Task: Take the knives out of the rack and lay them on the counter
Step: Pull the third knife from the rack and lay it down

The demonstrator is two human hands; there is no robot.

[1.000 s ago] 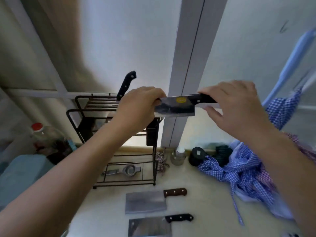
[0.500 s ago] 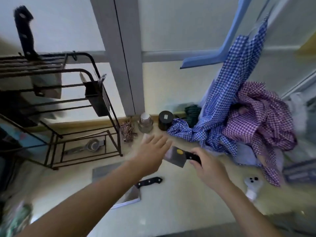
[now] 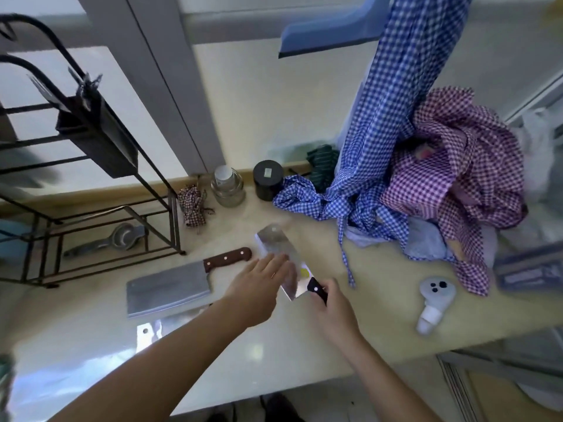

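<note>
While the black wire rack (image 3: 91,166) fills the far left, its hanging side caddy (image 3: 97,138) has something thin poking out the top, too blurred to identify. Bottom shelf holds one metal squeezer-type tool (image 3: 118,237). No knife visible in the part of the rack that is in frame.

Just right of the rack foot: brown-handled cleaver (image 3: 179,283) flat on the counter (image 3: 380,312), handle pointing toward the wall. A second blade (image 3: 149,332) lies nearer the front edge, mostly under the left forearm.

Left hand (image 3: 259,287) open, fingers extended, resting on the flat of the black-handled cleaver (image 3: 281,254). Right hand (image 3: 333,309) closed around its handle. Blade low over the counter, tip aimed at the wall; contact with the surface not determinable.

Along the wall: clear glass jar (image 3: 228,187), black lidded jar (image 3: 268,179), contents not visible. Then blue checked cloth (image 3: 374,166) and purple checked cloth (image 3: 463,175) piled on the right. White plastic stopper (image 3: 434,301) near the front edge. Bare counter in front of the hands.
</note>
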